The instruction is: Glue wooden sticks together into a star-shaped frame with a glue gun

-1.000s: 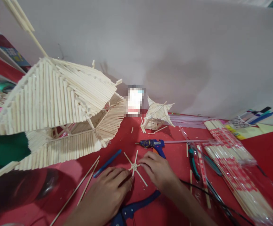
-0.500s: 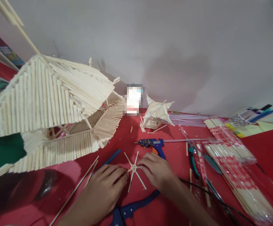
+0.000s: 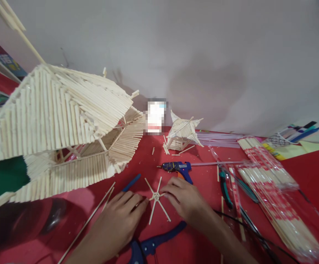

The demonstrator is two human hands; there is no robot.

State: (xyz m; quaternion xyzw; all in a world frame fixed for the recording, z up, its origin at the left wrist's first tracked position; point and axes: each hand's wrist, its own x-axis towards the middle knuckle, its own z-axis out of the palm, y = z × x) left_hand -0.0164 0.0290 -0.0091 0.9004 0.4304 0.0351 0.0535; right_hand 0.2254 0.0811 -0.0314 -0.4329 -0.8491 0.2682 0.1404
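A small star-shaped frame of thin wooden sticks (image 3: 156,197) lies on the red table between my hands. My left hand (image 3: 127,211) is at its left, fingers curled together around the end of one stick. On the other side, my right hand (image 3: 180,196) pinches the tip of the right-hand stick between thumb and fingers. Just beyond my right hand lies a blue glue gun (image 3: 177,167), its nozzle pointing left. Blue-handled cutters (image 3: 159,242) rest nearer to me, below the star.
A large stick-built roofed model (image 3: 51,121) fills the left side. A small stick pavilion (image 3: 185,134) stands near the wall. Packs of sticks (image 3: 275,205), teal-handled pliers (image 3: 225,187) and a black cable lie at right. Long loose sticks (image 3: 89,220) lie at left.
My left hand has shifted slightly left and down, its fingers still at the star's left stick. My right hand and the star have hardly moved.
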